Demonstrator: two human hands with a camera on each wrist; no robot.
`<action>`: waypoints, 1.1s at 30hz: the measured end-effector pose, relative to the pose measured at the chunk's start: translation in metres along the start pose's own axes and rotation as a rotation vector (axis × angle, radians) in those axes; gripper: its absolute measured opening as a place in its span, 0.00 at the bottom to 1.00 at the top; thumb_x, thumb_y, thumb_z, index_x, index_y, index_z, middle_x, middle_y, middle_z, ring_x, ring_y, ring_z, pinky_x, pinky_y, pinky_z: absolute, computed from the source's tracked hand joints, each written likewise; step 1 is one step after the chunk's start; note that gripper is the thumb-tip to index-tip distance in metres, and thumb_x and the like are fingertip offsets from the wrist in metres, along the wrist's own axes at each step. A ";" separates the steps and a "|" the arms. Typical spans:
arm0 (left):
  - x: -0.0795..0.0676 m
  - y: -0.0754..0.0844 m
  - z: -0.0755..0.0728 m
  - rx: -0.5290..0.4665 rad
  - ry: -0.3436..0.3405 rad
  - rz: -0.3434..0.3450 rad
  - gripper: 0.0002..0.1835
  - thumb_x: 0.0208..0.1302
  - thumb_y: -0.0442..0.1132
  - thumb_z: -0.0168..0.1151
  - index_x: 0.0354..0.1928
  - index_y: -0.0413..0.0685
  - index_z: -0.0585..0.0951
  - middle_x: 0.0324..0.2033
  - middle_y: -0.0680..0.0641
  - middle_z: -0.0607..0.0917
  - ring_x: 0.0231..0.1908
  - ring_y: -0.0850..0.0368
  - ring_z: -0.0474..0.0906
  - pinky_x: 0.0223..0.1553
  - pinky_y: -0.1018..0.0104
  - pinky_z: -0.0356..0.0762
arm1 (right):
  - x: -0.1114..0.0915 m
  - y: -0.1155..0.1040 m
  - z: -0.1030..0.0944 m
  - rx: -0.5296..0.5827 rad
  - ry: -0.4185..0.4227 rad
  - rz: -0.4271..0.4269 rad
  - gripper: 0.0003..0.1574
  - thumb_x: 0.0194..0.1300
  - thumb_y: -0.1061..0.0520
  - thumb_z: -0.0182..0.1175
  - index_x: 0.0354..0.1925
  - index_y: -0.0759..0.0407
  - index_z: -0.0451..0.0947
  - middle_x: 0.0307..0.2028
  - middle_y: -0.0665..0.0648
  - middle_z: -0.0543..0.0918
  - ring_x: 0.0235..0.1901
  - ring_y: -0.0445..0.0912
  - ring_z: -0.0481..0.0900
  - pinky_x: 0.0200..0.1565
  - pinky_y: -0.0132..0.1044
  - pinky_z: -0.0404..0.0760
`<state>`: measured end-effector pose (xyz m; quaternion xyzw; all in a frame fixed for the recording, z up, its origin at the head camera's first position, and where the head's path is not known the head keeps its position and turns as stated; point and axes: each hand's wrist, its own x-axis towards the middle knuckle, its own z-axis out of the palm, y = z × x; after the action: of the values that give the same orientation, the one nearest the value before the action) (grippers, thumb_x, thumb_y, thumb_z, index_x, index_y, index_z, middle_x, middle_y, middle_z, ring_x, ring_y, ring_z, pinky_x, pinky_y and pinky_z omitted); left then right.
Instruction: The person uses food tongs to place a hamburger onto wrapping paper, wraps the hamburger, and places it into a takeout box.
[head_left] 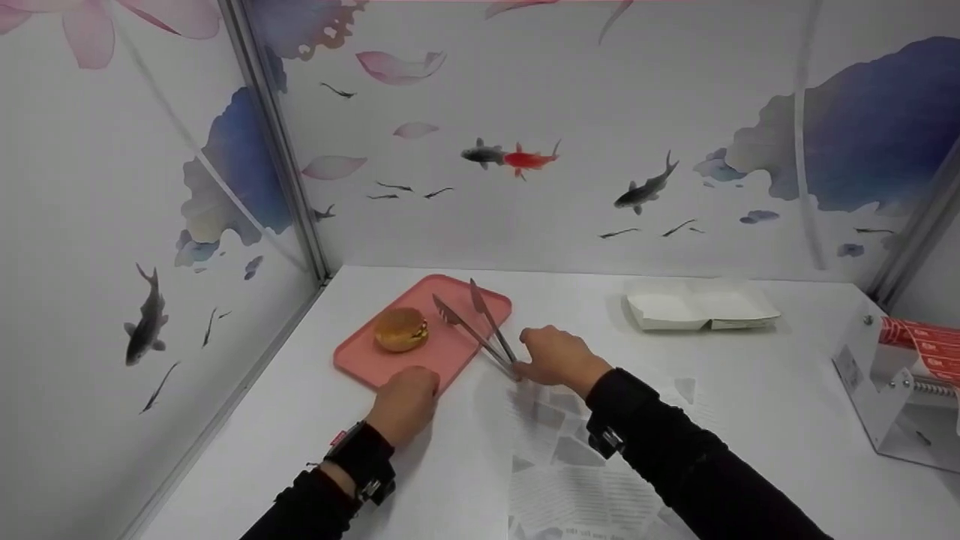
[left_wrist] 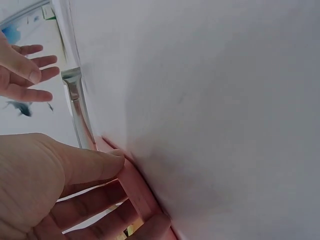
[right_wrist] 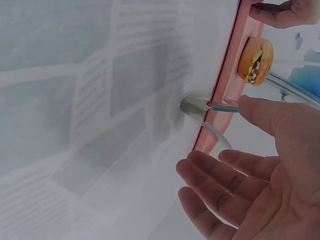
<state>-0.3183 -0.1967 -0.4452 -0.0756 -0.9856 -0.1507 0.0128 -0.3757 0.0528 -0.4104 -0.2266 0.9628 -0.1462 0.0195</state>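
Note:
A pink tray (head_left: 442, 356) lies aslant on the white table, bearing a burger (head_left: 401, 330) on its left half. My left hand (head_left: 405, 405) grips the near rim of the tray; in the left wrist view its thumb (left_wrist: 95, 162) presses the outer side and the fingers curl round the edge. Metal tongs (head_left: 448, 311) rest with spread tips over the tray's right part, their joined end past its rim on the table. Beside that end is my right hand (head_left: 559, 356), fingers loosely spread, the thumb (right_wrist: 260, 112) right at the tongs in the right wrist view.
A printed newspaper-style sheet (head_left: 577, 480) lies on the table below the right forearm. At the back right stands an open white two-part food box (head_left: 667, 309). A metal holder with a red printed roll (head_left: 919, 352) occupies the right edge. White patterned walls (head_left: 525, 225) enclose the table.

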 end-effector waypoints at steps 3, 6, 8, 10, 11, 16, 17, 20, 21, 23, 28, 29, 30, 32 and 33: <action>0.000 -0.002 -0.001 -0.021 -0.010 -0.012 0.05 0.75 0.31 0.65 0.39 0.43 0.87 0.29 0.50 0.83 0.32 0.56 0.76 0.45 0.56 0.84 | 0.009 -0.006 0.001 -0.013 0.005 0.018 0.24 0.71 0.47 0.71 0.51 0.66 0.81 0.38 0.62 0.88 0.35 0.51 0.84 0.43 0.54 0.88; 0.000 -0.003 -0.001 -0.042 -0.019 -0.006 0.05 0.75 0.31 0.65 0.39 0.44 0.88 0.28 0.51 0.83 0.31 0.56 0.76 0.44 0.57 0.83 | 0.016 -0.009 0.007 -0.016 0.009 0.047 0.20 0.72 0.46 0.71 0.43 0.62 0.80 0.30 0.57 0.83 0.28 0.46 0.75 0.36 0.48 0.84; -0.001 -0.004 -0.001 -0.043 -0.014 0.009 0.05 0.74 0.31 0.66 0.38 0.44 0.87 0.27 0.51 0.83 0.31 0.57 0.76 0.43 0.57 0.82 | 0.020 -0.009 0.012 -0.012 0.010 0.066 0.20 0.72 0.45 0.70 0.39 0.61 0.79 0.28 0.55 0.81 0.27 0.46 0.74 0.33 0.46 0.82; -0.002 -0.004 -0.001 -0.043 -0.005 0.025 0.04 0.73 0.31 0.67 0.37 0.45 0.87 0.27 0.52 0.82 0.30 0.57 0.75 0.42 0.58 0.82 | 0.023 -0.009 0.017 -0.004 0.014 0.084 0.21 0.72 0.45 0.70 0.35 0.60 0.78 0.26 0.53 0.80 0.26 0.45 0.74 0.31 0.43 0.79; -0.002 -0.005 -0.001 -0.037 0.007 0.041 0.05 0.73 0.32 0.67 0.36 0.45 0.87 0.27 0.52 0.83 0.30 0.57 0.75 0.41 0.58 0.82 | 0.025 -0.009 0.019 0.000 0.013 0.092 0.21 0.72 0.45 0.70 0.34 0.59 0.78 0.26 0.53 0.80 0.25 0.45 0.74 0.30 0.42 0.78; -0.004 -0.006 -0.003 -0.022 0.045 0.071 0.06 0.72 0.33 0.68 0.34 0.44 0.87 0.26 0.51 0.83 0.29 0.58 0.75 0.40 0.58 0.82 | 0.029 -0.010 0.025 0.011 0.009 0.120 0.22 0.72 0.44 0.71 0.31 0.58 0.78 0.25 0.52 0.79 0.25 0.45 0.74 0.30 0.41 0.76; -0.004 -0.006 -0.004 -0.022 0.044 0.069 0.06 0.72 0.34 0.69 0.34 0.44 0.87 0.26 0.50 0.83 0.29 0.57 0.75 0.41 0.58 0.82 | 0.030 -0.010 0.025 0.010 0.008 0.122 0.22 0.71 0.44 0.71 0.31 0.57 0.78 0.25 0.52 0.79 0.25 0.45 0.73 0.30 0.41 0.76; -0.003 -0.006 -0.007 -0.042 0.023 0.046 0.05 0.73 0.35 0.68 0.36 0.44 0.88 0.25 0.51 0.83 0.29 0.56 0.75 0.42 0.58 0.82 | 0.031 -0.011 0.027 0.006 0.014 0.118 0.22 0.71 0.44 0.71 0.30 0.58 0.78 0.25 0.52 0.78 0.25 0.45 0.72 0.30 0.42 0.75; -0.003 -0.006 -0.008 -0.045 0.013 0.037 0.05 0.74 0.36 0.68 0.37 0.44 0.88 0.25 0.51 0.83 0.29 0.56 0.75 0.42 0.59 0.82 | 0.032 -0.012 0.028 0.008 0.016 0.116 0.23 0.71 0.44 0.71 0.30 0.58 0.78 0.25 0.52 0.77 0.25 0.45 0.72 0.30 0.41 0.74; -0.003 -0.005 -0.009 -0.047 0.002 0.029 0.05 0.74 0.37 0.68 0.38 0.44 0.88 0.25 0.51 0.82 0.29 0.55 0.75 0.42 0.59 0.81 | 0.033 -0.013 0.029 0.011 0.022 0.109 0.23 0.71 0.44 0.71 0.30 0.58 0.78 0.25 0.52 0.76 0.25 0.45 0.71 0.29 0.41 0.73; -0.004 -0.004 -0.010 -0.044 -0.009 0.024 0.05 0.73 0.37 0.70 0.37 0.44 0.87 0.25 0.50 0.80 0.29 0.55 0.75 0.40 0.59 0.80 | 0.039 -0.016 0.036 0.033 0.055 0.100 0.21 0.71 0.45 0.72 0.31 0.59 0.78 0.24 0.52 0.76 0.25 0.45 0.70 0.30 0.41 0.73; -0.004 -0.004 -0.010 -0.037 -0.006 0.031 0.05 0.72 0.36 0.70 0.36 0.44 0.87 0.25 0.50 0.80 0.29 0.55 0.74 0.40 0.58 0.80 | 0.041 -0.017 0.038 0.037 0.063 0.100 0.21 0.71 0.46 0.72 0.31 0.59 0.79 0.24 0.52 0.77 0.25 0.45 0.70 0.30 0.42 0.74; -0.004 -0.004 -0.010 -0.033 -0.001 0.036 0.05 0.71 0.35 0.70 0.36 0.44 0.86 0.25 0.50 0.81 0.29 0.55 0.74 0.40 0.58 0.80 | 0.042 -0.017 0.039 0.039 0.071 0.101 0.20 0.71 0.47 0.72 0.31 0.60 0.79 0.24 0.52 0.78 0.25 0.45 0.71 0.30 0.42 0.75; -0.004 -0.004 -0.009 -0.024 0.004 0.046 0.05 0.71 0.34 0.70 0.34 0.44 0.86 0.26 0.51 0.81 0.29 0.56 0.74 0.40 0.57 0.81 | 0.045 -0.017 0.043 0.046 0.077 0.107 0.18 0.71 0.49 0.72 0.33 0.61 0.80 0.25 0.53 0.79 0.26 0.45 0.72 0.31 0.43 0.78; -0.004 -0.004 -0.009 -0.020 0.008 0.052 0.05 0.70 0.33 0.71 0.34 0.44 0.86 0.26 0.51 0.81 0.29 0.56 0.74 0.40 0.57 0.81 | 0.046 -0.017 0.044 0.047 0.075 0.112 0.17 0.72 0.50 0.71 0.34 0.61 0.80 0.26 0.53 0.80 0.26 0.45 0.73 0.32 0.44 0.79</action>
<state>-0.3151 -0.2037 -0.4380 -0.1006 -0.9817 -0.1605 0.0198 -0.4049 0.0065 -0.4462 -0.1665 0.9703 -0.1756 -0.0033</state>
